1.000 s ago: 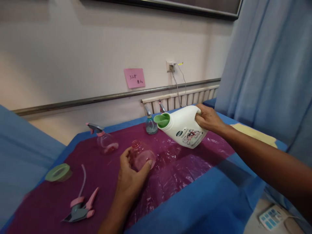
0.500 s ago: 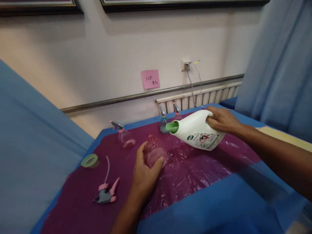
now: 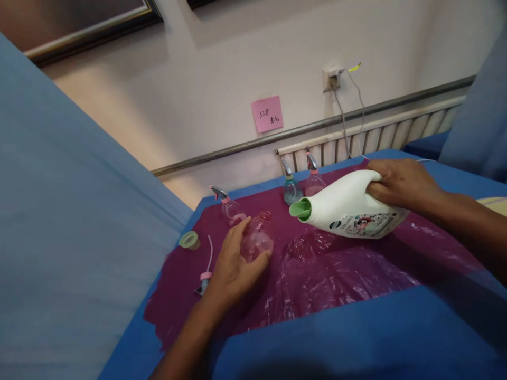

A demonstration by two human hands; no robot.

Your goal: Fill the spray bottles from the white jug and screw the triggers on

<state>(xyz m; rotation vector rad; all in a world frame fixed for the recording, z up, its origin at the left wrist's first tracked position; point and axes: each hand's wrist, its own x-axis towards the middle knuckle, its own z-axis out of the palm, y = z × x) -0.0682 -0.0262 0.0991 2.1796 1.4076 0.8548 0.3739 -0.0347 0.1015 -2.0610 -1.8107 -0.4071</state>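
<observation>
My left hand (image 3: 233, 266) is wrapped round a small clear pink bottle (image 3: 258, 241) with no top, which stands tilted on the purple cloth (image 3: 356, 269). My right hand (image 3: 400, 182) grips the handle of a white detergent jug (image 3: 350, 208), held nearly flat above the cloth. Its open green spout (image 3: 300, 208) points left toward the small bottle, a short gap away. A pink and grey spray head (image 3: 204, 279) with its tube lies by my left wrist.
A green cap (image 3: 189, 240) lies at the cloth's left edge. Three spray bottles stand at the back: one pink (image 3: 232, 208), one teal (image 3: 291, 187), another pink (image 3: 315, 179). Crinkled clear plastic (image 3: 317, 264) covers the cloth's middle. Blue drapes hang left and right. A radiator (image 3: 376, 140) lines the wall.
The view has swung left and tilted, so everything sits further right in the picture. The jug has tipped lower and its spout is nearer the small bottle. My left hand keeps its grip.
</observation>
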